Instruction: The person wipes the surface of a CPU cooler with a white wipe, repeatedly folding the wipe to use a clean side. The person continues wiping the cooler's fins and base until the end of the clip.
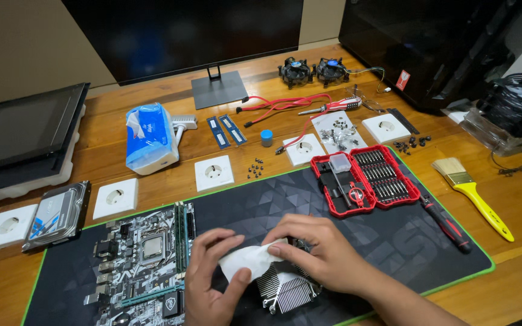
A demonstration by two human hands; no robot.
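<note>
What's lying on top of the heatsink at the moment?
A white tissue lies over the heatsink, held by the left hand and the right hand. Silver fins show below; the heatsink's top face is covered by tissue and hands.

I can't see the top of the heatsink [288,290] under the right hand [321,253] and white tissue [249,259], the motherboard [143,265] is cut by the bottom edge, and the loose screws [255,169] are too small to tell apart.

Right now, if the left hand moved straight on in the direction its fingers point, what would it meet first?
The left hand points up and right, toward the white tissue it already pinches. Just past that lies the right hand, resting on the metal heatsink. Depth is unclear, but the tissue comes first.
</note>
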